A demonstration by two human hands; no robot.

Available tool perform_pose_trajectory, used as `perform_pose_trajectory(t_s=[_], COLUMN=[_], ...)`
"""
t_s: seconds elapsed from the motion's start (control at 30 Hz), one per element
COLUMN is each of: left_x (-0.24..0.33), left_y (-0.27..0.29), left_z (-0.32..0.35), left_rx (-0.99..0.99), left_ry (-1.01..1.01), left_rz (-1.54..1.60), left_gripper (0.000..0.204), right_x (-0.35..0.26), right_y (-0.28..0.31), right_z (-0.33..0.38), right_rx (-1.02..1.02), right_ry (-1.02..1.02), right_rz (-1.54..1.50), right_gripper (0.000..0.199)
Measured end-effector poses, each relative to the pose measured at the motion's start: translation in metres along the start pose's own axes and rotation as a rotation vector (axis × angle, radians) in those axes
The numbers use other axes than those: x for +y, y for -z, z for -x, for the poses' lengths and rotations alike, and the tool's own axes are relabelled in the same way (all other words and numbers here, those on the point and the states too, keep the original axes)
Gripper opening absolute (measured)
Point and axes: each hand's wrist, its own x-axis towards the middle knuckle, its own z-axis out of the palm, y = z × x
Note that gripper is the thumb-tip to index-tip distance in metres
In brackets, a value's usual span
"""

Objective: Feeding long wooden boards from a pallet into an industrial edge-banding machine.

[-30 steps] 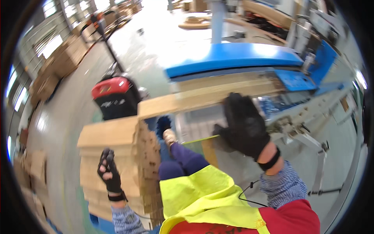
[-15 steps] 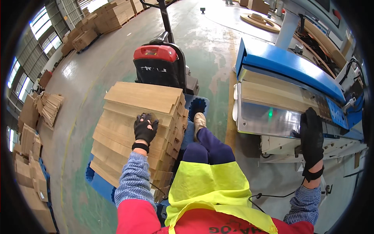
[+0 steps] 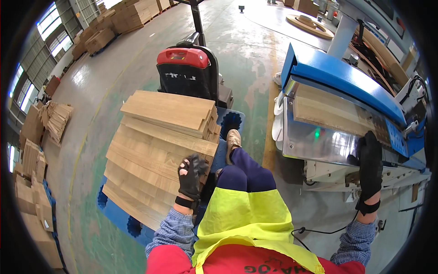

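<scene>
Shifted lower on the board stack (image 3: 159, 150), left hand (image 3: 190, 176) curls over its edge; right hand (image 3: 369, 166) rests flat, fingers together, on the blue machine (image 3: 337, 80). A squarer hold would lift cleaner.

From my remote seat the view is bright and evenly lit — daylight pours in through the windows (image 3: 45, 20) at ten o'clock, which blow out to white. The concrete floor (image 3: 137, 59) carries a soft sheen toward twelve o'clock, and the steel panel (image 3: 315, 141) of the machine at three o'clock throws a pale glare. Shadows are weak and short, pooled under the stack of boards (image 3: 155, 150). The centre is sharp; I see slight smear on the left hand (image 3: 190, 176). Fisheye bending curves straight edges near the rim — beyond it, a black ring
</scene>
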Motion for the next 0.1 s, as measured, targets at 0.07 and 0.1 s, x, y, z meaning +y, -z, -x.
perform_pose_trajectory(t_s=[0.07,0.1], left_x=[0.02,0.007], left_y=[-0.013,-0.013], left_z=[0.011,0.009], left_rx=[-0.051,-0.085], left_ry=[0.609,0.645], left_rz=[0.54,0.579], left_gripper=[0.064,0.079], right_x=[-0.002,0.001], right_y=[-0.001,0.0], right_z=[0.006,0.005], right_rx=[0.137,0.146], right_ry=[0.012,0.009], right_rz=[-0.08,-0.078], right_gripper=[0.014,0.014])
